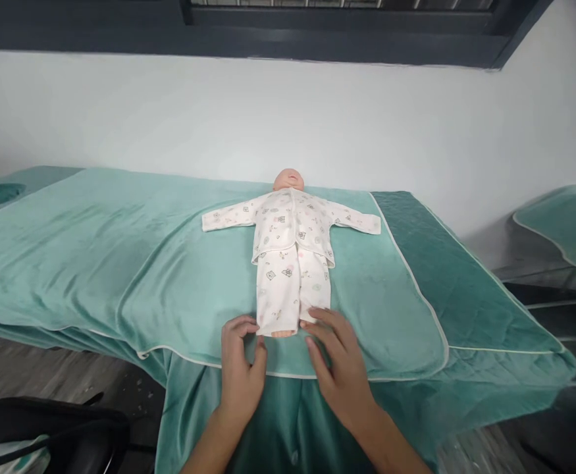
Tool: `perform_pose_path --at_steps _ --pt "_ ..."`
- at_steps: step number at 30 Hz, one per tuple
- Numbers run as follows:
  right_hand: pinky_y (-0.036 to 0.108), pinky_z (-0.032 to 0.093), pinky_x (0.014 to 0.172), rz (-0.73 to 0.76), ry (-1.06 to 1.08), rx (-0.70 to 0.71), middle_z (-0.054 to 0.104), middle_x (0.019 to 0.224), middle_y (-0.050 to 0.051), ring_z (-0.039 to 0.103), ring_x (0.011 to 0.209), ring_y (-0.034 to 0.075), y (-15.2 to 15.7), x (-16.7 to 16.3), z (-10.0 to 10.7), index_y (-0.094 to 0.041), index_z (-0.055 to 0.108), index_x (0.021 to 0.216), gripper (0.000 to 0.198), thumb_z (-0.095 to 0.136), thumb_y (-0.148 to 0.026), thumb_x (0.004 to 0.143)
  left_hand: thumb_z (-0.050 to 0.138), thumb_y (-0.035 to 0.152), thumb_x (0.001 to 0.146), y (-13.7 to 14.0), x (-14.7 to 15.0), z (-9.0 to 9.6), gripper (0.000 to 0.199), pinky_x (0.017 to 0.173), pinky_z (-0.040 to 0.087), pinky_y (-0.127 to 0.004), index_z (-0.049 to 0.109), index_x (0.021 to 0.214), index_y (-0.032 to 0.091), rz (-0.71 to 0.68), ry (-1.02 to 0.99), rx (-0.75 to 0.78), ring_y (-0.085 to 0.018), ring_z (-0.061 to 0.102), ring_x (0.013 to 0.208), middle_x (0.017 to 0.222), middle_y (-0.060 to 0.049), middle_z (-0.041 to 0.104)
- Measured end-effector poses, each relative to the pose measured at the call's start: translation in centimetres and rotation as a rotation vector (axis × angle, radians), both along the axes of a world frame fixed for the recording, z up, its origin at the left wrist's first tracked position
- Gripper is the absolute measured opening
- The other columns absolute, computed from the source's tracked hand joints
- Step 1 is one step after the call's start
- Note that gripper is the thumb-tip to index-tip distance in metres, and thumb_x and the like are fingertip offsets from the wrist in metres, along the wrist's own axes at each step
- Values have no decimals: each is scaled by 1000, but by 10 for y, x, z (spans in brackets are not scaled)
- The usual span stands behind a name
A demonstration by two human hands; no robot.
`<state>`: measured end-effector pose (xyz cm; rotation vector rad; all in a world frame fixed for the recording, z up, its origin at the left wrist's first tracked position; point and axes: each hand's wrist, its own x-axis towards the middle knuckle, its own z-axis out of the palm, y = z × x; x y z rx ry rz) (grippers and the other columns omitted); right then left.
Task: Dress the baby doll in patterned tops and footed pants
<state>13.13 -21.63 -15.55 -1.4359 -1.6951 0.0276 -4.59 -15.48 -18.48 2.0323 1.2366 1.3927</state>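
— Teal-draped bed (120, 263) under white wall. And on top?
— Dressed doll (290, 257) lying face-up, trouser cuffs just beyond left hand (241, 368) and right hand (337, 362); both relaxed, fingers loose, touching cuffs, gripping nothing.

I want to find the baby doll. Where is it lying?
In the head view the baby doll lies face up in the middle of the green blanket, head toward the white wall, its feet between the left hand and right hand.

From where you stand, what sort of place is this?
Probably an infant-care training room: a dressed baby doll lies on a towel-covered bed, with similar beds alongside; both hands rest by its feet.
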Motion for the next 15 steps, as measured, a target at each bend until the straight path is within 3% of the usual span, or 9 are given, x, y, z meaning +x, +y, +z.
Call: perform_pose_path --at_steps 4,7,11,15 --pt "44 47 101 -107 189 -34 53 128 10 51 122 22 -1 14 -14 -25 50 126 35 47 -10 94 53 9 90 -8 10 25 30 99 47 -40 52 118 21 -44 115 149 -21 51 117 121 -9 53" --pt "47 46 99 -172 178 -109 54 124 11 51 118 25 7 19 -22 -24 50 125 36 51 -13 90 53 8 88 -7 24 43 34 105 44 -47 53 120 21 -137 283 186 -26 44 129 129 -10 52" --pt "41 48 85 -149 199 -166 60 101 6 57 96 23 19 19 -18 -22 56 105 18 53 -14 89 51 5 86 0 39 49 37 108 40 -55 54 120 20 -152 497 153 -32 36 138 137 -12 51" --pt "31 46 75 -20 389 -166 57 86 1 56 81 17 18 19 3 -22 55 86 8 52 -16 91 50 4 85 7 45 45 32 108 40 -58 58 112 20 -151 541 127 -34 35 139 138 -11 51"
